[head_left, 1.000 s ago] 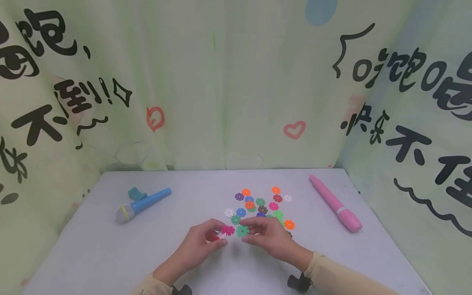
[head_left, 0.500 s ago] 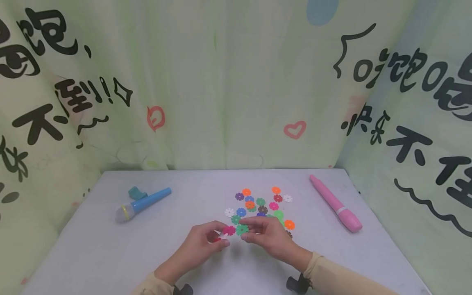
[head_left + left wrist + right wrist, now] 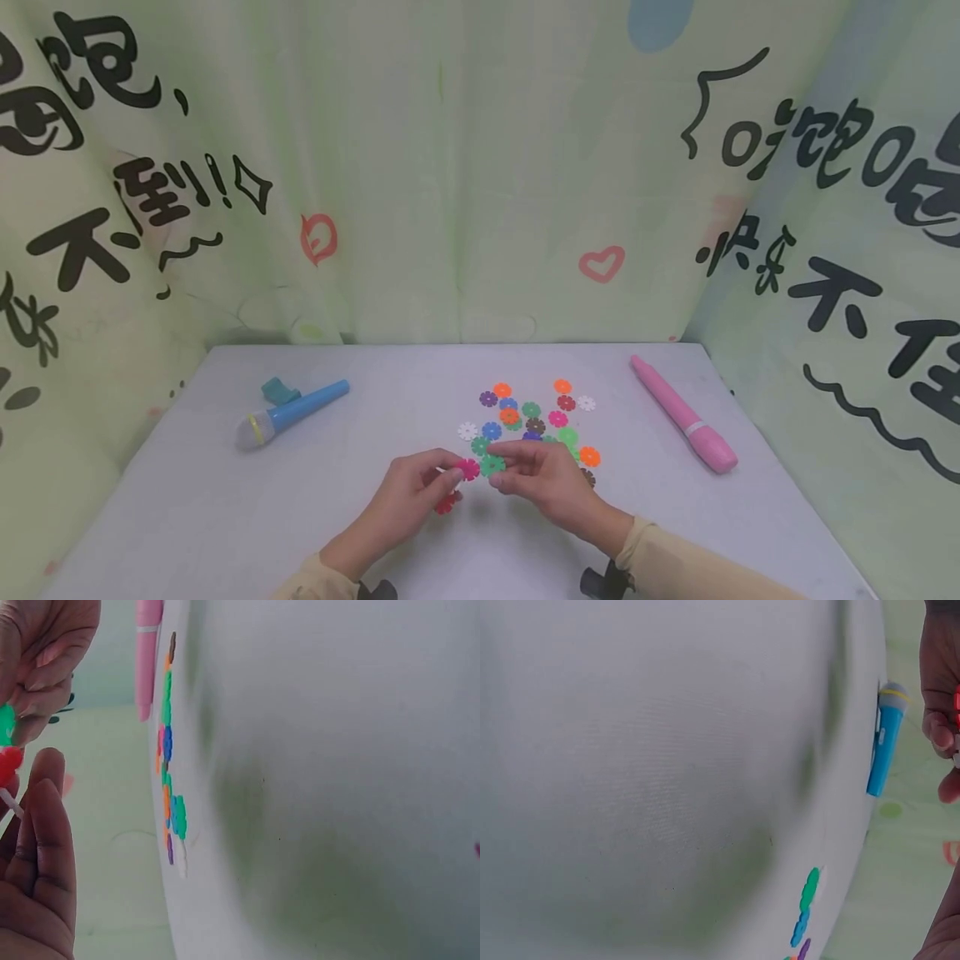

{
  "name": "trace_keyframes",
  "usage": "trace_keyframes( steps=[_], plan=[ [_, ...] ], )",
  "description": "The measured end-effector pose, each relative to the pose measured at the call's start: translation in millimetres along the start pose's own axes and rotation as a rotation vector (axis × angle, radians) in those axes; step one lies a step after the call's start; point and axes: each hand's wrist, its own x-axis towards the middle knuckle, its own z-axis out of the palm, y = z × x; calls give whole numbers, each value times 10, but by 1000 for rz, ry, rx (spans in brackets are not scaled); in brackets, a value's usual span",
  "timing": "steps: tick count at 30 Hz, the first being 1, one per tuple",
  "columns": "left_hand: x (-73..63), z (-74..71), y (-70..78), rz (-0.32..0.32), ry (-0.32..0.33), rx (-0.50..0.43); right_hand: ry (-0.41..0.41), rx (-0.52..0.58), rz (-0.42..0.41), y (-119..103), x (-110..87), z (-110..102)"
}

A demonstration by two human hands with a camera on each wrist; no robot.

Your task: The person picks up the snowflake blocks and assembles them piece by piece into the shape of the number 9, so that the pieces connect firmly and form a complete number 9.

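In the head view my left hand [image 3: 405,500] pinches a pink notched plastic disc [image 3: 469,470] between thumb and fingers. A red disc [image 3: 445,504] hangs below that thumb, joined in the same cluster. My right hand [image 3: 551,483] pinches a green notched disc [image 3: 491,466], its edge right beside the pink one. The left wrist view shows the green disc [image 3: 6,724], a red one [image 3: 9,763] and a white one [image 3: 10,802] close together at the fingertips. In the right wrist view a red disc [image 3: 958,705] shows at the left hand [image 3: 939,682].
Several loose coloured discs [image 3: 531,409] lie scattered on the white table [image 3: 187,517] beyond the hands. A blue toy microphone [image 3: 300,409] and a small teal piece [image 3: 279,392] lie at the left. At the right lies a pink toy microphone [image 3: 682,413]. Printed curtains [image 3: 450,167] surround the table.
The left thumb has moved up against the pink disc, and the red disc now shows lower, below the thumb. The pink disc has shifted slightly right, towards the green one. The right hand stays nearly still.
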Motion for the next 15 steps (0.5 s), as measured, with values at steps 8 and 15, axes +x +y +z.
trace_keyframes(
  steps=[8,15],
  plan=[
    [-5,10,19,5,-4,32,-9,5,-3,20,3,28],
    [-11,-1,60,-19,-37,75,-10,-13,-3,5,-7,29]
  ],
)
